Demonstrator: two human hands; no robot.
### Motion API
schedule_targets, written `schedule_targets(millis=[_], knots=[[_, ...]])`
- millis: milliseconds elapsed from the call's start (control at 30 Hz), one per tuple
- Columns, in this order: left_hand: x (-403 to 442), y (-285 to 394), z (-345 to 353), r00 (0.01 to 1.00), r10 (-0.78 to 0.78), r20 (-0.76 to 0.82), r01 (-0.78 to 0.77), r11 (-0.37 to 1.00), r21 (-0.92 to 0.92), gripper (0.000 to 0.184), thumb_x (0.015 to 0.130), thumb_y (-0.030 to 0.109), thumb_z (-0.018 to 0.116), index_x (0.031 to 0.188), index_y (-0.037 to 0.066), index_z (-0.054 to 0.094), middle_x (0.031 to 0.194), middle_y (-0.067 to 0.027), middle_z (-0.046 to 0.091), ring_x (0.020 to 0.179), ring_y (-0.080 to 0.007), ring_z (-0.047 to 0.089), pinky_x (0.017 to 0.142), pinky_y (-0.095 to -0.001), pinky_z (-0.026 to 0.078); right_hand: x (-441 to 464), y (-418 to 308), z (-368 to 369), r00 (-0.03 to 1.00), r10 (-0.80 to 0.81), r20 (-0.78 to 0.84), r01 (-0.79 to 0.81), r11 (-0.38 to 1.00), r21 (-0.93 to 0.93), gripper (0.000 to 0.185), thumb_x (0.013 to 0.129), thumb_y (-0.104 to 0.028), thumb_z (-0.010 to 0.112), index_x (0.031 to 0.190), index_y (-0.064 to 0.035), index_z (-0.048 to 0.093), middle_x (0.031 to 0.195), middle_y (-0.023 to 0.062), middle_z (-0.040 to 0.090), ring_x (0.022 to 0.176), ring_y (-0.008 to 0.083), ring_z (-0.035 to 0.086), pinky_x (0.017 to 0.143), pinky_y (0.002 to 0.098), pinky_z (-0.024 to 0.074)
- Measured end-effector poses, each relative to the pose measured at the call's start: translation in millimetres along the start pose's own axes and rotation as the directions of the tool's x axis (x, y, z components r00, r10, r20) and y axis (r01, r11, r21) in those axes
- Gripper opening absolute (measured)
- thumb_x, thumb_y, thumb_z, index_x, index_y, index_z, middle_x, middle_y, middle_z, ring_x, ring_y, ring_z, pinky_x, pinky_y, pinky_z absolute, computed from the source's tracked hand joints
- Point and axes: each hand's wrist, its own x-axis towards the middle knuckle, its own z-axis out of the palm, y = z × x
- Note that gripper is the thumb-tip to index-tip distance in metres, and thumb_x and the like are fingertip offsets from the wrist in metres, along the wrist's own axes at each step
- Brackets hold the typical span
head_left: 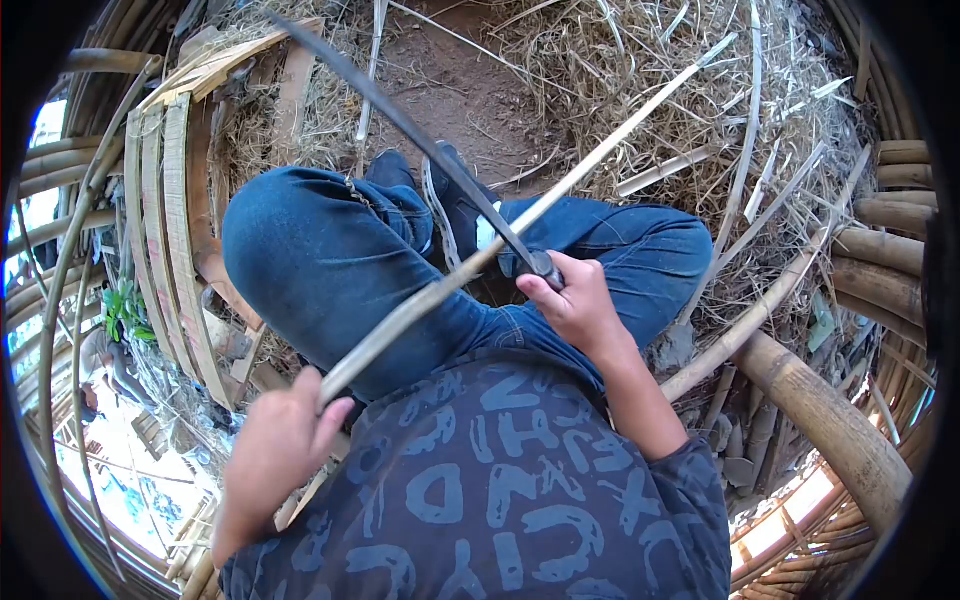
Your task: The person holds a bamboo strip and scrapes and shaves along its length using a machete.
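Note:
My left hand is closed around the lower end of a long pale bamboo strip. The strip slants up across my lap to the upper right. In my right hand is the handle of a machete, its long dark blade pointing to the upper left. Blade and strip cross just above my right hand; whether they touch I cannot tell. Below them are my crossed legs in blue jeans.
Straw-like shavings and loose bamboo strips cover the ground ahead, around bare soil. A slatted wooden crate stands on the left. A thick bamboo pole leans at the right, and bamboo walls curve around both sides.

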Motion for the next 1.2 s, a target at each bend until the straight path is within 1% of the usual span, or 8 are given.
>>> schedule_targets(millis=[133,233,300,400,567,800,1033,1200], knots=[[-1.0,-0.3,25.1,0.956,0.031,0.292,0.096,0.905,-0.414,0.031,0.096,0.025,0.055,0.083,-0.003,0.051,0.062,-0.0262,0.055,0.062,-0.0467,0.057,0.058,-0.0482,0.044,-16.0,-8.0,-22.1,0.996,-0.088,0.015,0.089,0.975,-0.204,0.054,0.082,-0.049,0.072,0.066,-0.0006,0.054,0.054,0.0194,0.052,0.056,0.0404,0.059,0.049,0.0398,0.0447],[4.5,-15.1,63.5,0.916,0.101,0.388,0.110,0.868,-0.485,0.032,0.098,0.026,0.052,0.086,-0.004,0.054,0.065,-0.0234,0.057,0.061,-0.0370,0.060,0.061,-0.0432,0.046,-29.9,-2.1,-31.7,0.998,-0.067,0.017,0.069,0.949,-0.307,0.059,0.080,-0.056,0.069,0.065,-0.0019,0.054,0.053,0.0182,0.053,0.056,0.0396,0.059,0.051,0.0426,0.0458],[10.7,-19.6,81.0,0.868,0.174,0.466,0.176,0.769,-0.615,0.035,0.099,0.028,0.050,0.088,-0.005,0.056,0.069,-0.0189,0.058,0.065,-0.0218,0.056,0.065,-0.0385,0.046,-37.1,5.1,-37.4,1.000,-0.003,0.017,0.009,0.934,-0.358,0.059,0.079,-0.057,0.069,0.065,-0.0020,0.054,0.054,0.0181,0.053,0.056,0.0393,0.059,0.052,0.0432,0.0464],[18.7,-25.0,97.1,0.871,0.169,0.462,0.194,0.745,-0.638,0.037,0.101,0.029,0.049,0.091,-0.006,0.057,0.070,-0.0126,0.059,0.070,-0.0135,0.050,0.067,-0.0350,0.046,-43.8,12.5,-40.6,0.999,0.043,-0.014,-0.045,0.887,-0.459,0.059,0.079,-0.058,0.069,0.065,-0.0024,0.054,0.054,0.0179,0.055,0.057,0.0389,0.060,0.053,0.0440,0.0477],[30.2,-50.6,123.0,0.839,0.220,0.498,0.228,0.688,-0.689,0.037,0.101,0.029,0.048,0.093,-0.005,0.059,0.072,-0.0057,0.059,0.071,-0.0111,0.050,0.067,-0.0317,0.045,-42.2,35.9,-46.1,0.989,-0.122,-0.083,0.050,0.807,-0.589,0.060,0.079,-0.060,0.067,0.065,-0.0033,0.055,0.056,0.0180,0.057,0.058,0.0391,0.061,0.053,0.0448,0.0486],[38.8,-53.0,120.7,0.783,0.208,0.586,0.372,0.600,-0.709,0.037,0.101,0.030,0.050,0.094,-0.004,0.060,0.076,0.0021,0.057,0.073,-0.0074,0.048,0.067,-0.0272,0.044,-36.3,62.9,-57.2,0.984,-0.051,-0.170,-0.067,0.778,-0.625,0.061,0.080,-0.062,0.064,0.065,-0.0042,0.055,0.058,0.0181,0.058,0.059,0.0392,0.062,0.052,0.0452,0.0483],[38.0,-57.0,120.9,0.810,0.237,0.536,0.267,0.664,-0.698,0.039,0.102,0.032,0.048,0.093,-0.005,0.059,0.072,-0.0026,0.058,0.071,-0.0098,0.048,0.067,-0.0308,0.045,-32.5,32.6,-57.0,0.989,-0.086,-0.121,-0.023,0.718,-0.696,0.061,0.080,-0.063,0.064,0.064,-0.0048,0.056,0.058,0.0169,0.059,0.059,0.0386,0.062,0.052,0.0446,0.0490],[35.3,-55.7,124.1,0.840,0.216,0.498,0.210,0.717,-0.665,0.042,0.101,0.035,0.048,0.089,-0.004,0.057,0.066,-0.0120,0.054,0.065,-0.0150,0.047,0.064,-0.0351,0.044,-24.9,53.8,-86.7,0.967,0.068,-0.247,-0.228,0.666,-0.710,0.059,0.083,-0.058,0.064,0.065,-0.0023,0.058,0.057,0.0197,0.058,0.061,0.0407,0.061,0.055,0.0469,0.0480]])
